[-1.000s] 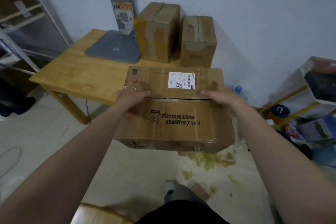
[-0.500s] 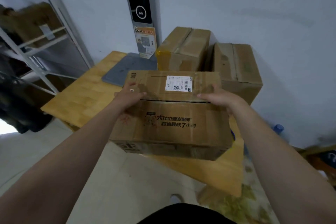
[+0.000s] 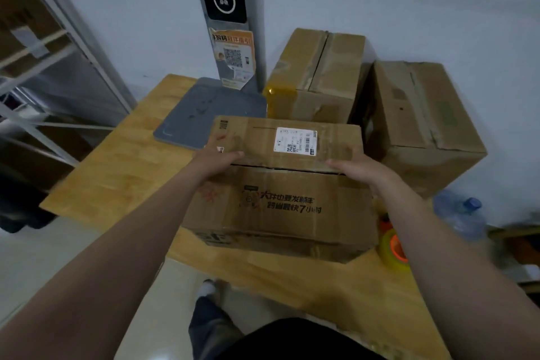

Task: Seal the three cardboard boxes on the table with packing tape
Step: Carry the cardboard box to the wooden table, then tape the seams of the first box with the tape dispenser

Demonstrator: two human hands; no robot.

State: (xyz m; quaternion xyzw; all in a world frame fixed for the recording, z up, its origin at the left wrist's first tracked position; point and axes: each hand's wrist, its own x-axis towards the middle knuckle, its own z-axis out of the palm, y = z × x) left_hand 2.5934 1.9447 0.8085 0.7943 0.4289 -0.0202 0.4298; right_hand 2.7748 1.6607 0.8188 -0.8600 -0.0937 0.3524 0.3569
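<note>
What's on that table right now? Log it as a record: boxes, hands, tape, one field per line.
front box: brown, white label on top, dark gap along the top seam
left hand: fingers flat on the top, left end of the seam
right hand: fingers flat on the top, right end
left rear box: by the wall, yellowish tape on one corner
right rear box: beside it
tape roll: yellowish, right of the front box, partly behind the right forearm
table: wooden
grey platform: behind the front box
</note>
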